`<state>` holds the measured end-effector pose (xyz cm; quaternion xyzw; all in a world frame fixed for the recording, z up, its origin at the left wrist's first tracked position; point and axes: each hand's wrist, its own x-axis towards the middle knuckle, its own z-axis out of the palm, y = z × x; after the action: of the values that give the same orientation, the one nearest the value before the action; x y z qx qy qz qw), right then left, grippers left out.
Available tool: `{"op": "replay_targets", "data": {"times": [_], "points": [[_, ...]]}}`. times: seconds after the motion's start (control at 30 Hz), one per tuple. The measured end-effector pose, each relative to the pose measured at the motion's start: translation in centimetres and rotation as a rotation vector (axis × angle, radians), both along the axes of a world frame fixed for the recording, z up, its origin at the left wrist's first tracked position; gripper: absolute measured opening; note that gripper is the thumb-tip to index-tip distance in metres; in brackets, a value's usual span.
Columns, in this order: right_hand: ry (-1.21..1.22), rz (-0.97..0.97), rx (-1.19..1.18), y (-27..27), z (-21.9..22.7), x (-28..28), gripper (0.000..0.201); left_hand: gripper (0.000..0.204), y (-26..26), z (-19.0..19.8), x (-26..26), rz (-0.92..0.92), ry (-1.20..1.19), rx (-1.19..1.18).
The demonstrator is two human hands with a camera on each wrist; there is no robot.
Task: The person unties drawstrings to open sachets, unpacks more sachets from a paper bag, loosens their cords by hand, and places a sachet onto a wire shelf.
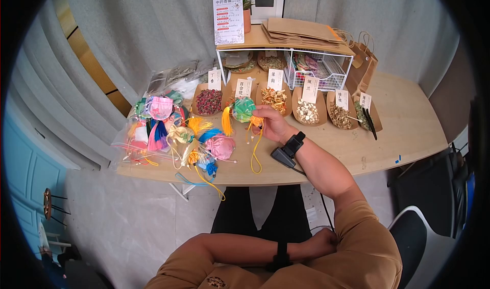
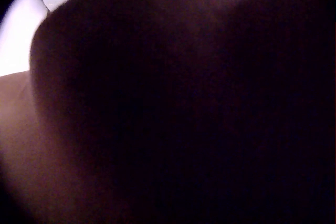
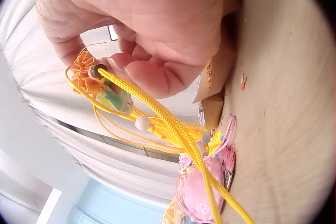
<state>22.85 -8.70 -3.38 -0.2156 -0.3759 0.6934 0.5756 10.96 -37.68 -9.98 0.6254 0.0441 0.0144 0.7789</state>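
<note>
Brown cloth of the sleeve (image 1: 360,230) is nearest, and the left hand (image 1: 319,243) rests against it, folded across the body; its fingers are hidden, so I cannot tell how they lie. Farther out, a loop of yellow cord (image 1: 256,159) hangs toward the table's front edge. It could catch on something, in my opinion, if the arm swings sideways, because the pink sachet (image 1: 220,148) and its tangled strings lie near. The right hand (image 1: 274,123) pinches the green sachet (image 1: 243,109) by its gathered orange neck, in front of the trays. Such a small grasp may slip, since the ruffled cloth gives little to hold. The yellow tassel (image 1: 226,121) hangs close to the dark red buds (image 1: 209,103); a low movement might sweep some out. Behind, to the right, black tongs (image 1: 369,123) overhang their tray, so a careless elbow could tip them.
</note>
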Motion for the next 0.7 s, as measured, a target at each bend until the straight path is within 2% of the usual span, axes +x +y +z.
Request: {"op": "replay_targets", "data": {"times": [0.23, 0.3, 0.4, 0.7], "points": [[0.012, 0.018, 0.0, 0.2, -0.3, 0.2, 0.018, 0.016, 0.7, 1.3, -0.3, 0.034, -0.064, -0.006], [0.012, 0.014, -0.009, 0.0, -0.1, 0.1, 0.019, 0.019, 1.2, 1.3, -0.1, -0.105, 0.015, 0.089], [0.017, 0.016, -0.021, 0.1, -0.2, 0.2, 0.019, 0.02, 1.3, 1.4, -0.1, -0.123, 0.014, 0.14], [-0.002, 0.009, -0.021, 0.2, -0.2, 0.2, 0.018, 0.023, 1.5, 2.7, -0.6, -0.107, 0.015, 0.076]]}}
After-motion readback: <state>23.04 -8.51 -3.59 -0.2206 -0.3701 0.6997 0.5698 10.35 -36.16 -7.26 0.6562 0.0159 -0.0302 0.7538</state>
